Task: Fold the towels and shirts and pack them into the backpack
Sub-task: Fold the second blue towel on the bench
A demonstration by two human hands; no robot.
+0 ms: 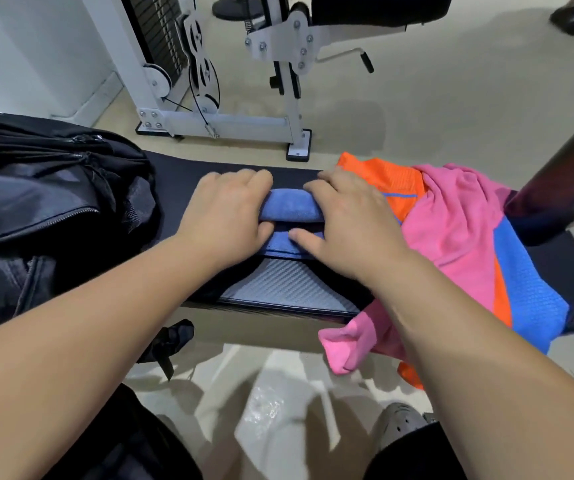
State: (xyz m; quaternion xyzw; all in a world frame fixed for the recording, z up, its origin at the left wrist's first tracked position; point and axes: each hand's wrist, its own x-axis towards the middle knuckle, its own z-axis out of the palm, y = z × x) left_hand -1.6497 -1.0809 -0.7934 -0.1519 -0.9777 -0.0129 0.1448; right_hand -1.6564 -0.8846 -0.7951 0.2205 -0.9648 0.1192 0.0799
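View from above, looking down at a person's two bare arms reaching forward over a black padded bench (pixel 174 178). At far left a black backpack (pixel 46 192) lies on the bench, its zips facing the camera. Just right of it the left hand (pixel 226 209) grips one end of a blue towel (pixel 290 206), which sits rolled into a short tube in the middle of the bench. The fingers curl over the far side of the roll and the thumb is tucked under its near side. The right hand (pixel 344 220) grips the other end the same way, its thumb pressing on a flat flap of towel below the roll. The two hands are close together, with only a short stretch of towel showing between them. Right of the hands, a loose heap of shirts (pixel 452 230) in pink, orange and blue spills over the bench's near edge. Behind the bench stands a white gym machine (pixel 230 123). A dark post (pixel 569 181) rises at far right.
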